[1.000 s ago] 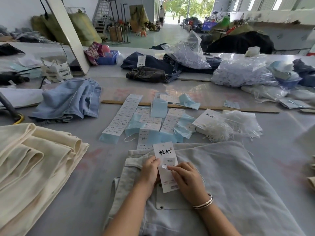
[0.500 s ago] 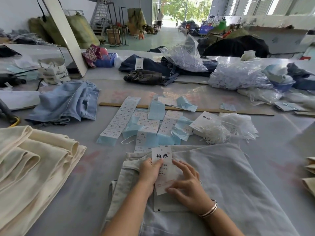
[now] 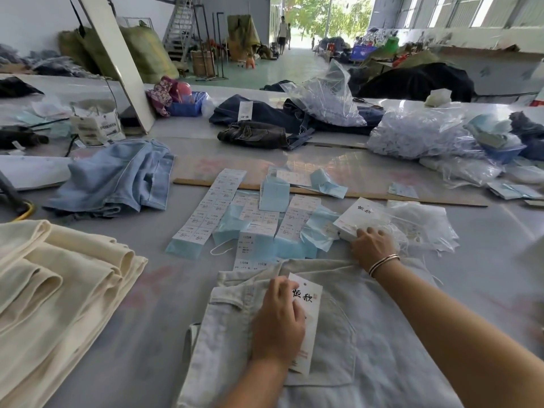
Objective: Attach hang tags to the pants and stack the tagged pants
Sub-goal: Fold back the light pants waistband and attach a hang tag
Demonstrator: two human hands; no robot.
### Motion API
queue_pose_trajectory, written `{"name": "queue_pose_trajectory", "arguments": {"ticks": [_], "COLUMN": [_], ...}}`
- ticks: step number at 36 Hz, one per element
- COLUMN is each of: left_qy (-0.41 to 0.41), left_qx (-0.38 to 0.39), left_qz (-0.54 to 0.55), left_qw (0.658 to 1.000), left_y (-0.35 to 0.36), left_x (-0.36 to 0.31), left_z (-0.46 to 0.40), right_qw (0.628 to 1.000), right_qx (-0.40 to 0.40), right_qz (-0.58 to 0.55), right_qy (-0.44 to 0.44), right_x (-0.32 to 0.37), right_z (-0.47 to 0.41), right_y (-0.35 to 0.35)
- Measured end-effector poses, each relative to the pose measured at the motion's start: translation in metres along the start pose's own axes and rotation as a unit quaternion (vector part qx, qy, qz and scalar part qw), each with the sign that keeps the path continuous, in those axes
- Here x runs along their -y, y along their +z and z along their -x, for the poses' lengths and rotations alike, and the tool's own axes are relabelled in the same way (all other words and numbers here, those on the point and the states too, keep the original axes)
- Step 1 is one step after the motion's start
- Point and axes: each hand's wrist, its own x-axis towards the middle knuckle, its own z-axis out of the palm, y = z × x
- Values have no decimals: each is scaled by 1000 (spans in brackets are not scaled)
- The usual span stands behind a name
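My left hand (image 3: 278, 325), fingers flat, presses one tag (image 3: 306, 295) onto the pants (image 3: 382, 334); beyond the pants my right hand (image 3: 372, 247) touches one tag stack (image 3: 357, 214), and I cannot tell its grip.

The left hand (image 3: 278, 322) lay palm down near the body, its fingers straight, close together and pointing forward, pressing flat on what was under it. The right forearm (image 3: 441, 322) stretched out past it. The right hand (image 3: 372, 245) sat ahead and to the right of the left, knuckles up and fingers bent downward. Their tips were hidden, so any grip was unclear.
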Motion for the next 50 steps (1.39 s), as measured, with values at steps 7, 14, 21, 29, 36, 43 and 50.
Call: {"name": "queue_pose_trajectory", "arguments": {"ticks": [7, 14, 21, 29, 36, 43, 50], "left_qy": [-7, -30, -22, -16, -14, -18, -17], "left_qx": [8, 26, 28, 22, 10, 10, 10], "left_qz": [17, 29, 24, 24, 23, 34, 40], "left_qw": [1000, 999, 999, 999, 1000, 999, 999], "left_y": [0, 0, -2, -3, 0, 1, 2], "left_x": [3, 4, 3, 1, 3, 4, 5], "left_z": [0, 0, -1, 0, -1, 0, 0], "right_qw": [993, 632, 920, 988, 759, 579, 423], "right_qx": [-34, -111, -93, 85, 101, 97, 146], "right_qz": [-111, -713, -366, 95, -553, -721, -808], "right_qy": [31, 284, 104, 85, 330, 367, 384], "right_x": [-3, -36, -77, -75, -84, -88, -80], "right_z": [-13, -36, -53, -33, -40, -28, -20], "right_y": [9, -34, -65, -86, -74, -67, -61]}}
